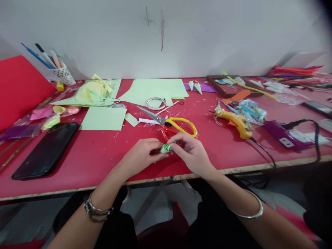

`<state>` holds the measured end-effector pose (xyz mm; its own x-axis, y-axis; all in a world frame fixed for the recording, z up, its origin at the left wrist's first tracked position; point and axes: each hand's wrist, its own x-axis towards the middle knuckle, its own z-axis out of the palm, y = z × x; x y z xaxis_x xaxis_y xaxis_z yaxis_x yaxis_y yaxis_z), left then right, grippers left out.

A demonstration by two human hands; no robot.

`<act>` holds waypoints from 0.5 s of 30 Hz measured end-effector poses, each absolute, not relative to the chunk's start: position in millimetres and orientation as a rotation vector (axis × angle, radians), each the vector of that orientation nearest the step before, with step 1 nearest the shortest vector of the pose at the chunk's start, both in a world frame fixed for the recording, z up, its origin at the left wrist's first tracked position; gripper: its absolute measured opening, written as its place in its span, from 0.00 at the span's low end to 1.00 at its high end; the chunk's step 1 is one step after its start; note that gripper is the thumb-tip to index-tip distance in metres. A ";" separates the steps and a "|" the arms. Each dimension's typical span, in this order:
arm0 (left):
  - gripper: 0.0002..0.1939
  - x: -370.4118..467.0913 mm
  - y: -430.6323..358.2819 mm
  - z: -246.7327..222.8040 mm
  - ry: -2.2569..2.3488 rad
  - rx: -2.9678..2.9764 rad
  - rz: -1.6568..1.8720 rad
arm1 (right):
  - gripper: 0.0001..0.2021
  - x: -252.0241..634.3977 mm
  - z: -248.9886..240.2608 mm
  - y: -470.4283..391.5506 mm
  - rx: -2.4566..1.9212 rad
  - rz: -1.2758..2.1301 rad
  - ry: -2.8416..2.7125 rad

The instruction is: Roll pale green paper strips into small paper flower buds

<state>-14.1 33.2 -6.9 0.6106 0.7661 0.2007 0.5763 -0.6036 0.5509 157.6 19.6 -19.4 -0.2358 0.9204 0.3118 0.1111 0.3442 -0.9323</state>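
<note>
Between my two hands, close to the table's front edge, is a small rolled piece of light green paper [166, 148] with darker green lines on it. My left hand [145, 152] grips its left side between thumb and fingers. From the right, my right hand [189, 150] pinches the same piece with thumb and index finger. Just beyond my hands lie scissors [183, 125] with one yellow and one red handle, blades apart and pointing back left. A white pen [149, 121] lies under the blades. Fingertips hide part of the paper piece.
A black phone [46, 150] and light green sheets [103, 118] lie left. Behind the scissors sits a tape roll [156, 108], with two small paper cones [197, 88] further back. Right are a yellow glue gun [234, 121], its cord hanging over the edge, and a purple power strip [282, 135].
</note>
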 end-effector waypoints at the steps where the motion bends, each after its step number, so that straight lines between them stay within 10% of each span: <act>1: 0.10 -14.3 33.1 -6.7 1.055 2.393 0.589 | 0.03 157.6 -19.4 19.6 -0.937 1.026 -1.627; 15: 0.10 -12.9 31.0 -0.7 1.120 2.009 0.762 | 0.07 155.3 -15.6 19.4 -0.890 1.165 -1.419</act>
<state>-12.9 31.0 -0.7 0.4524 0.8786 0.1528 0.4644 -0.3783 0.8008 155.3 19.4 -15.6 -0.1761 0.9498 0.2585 -0.0680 0.2502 -0.9658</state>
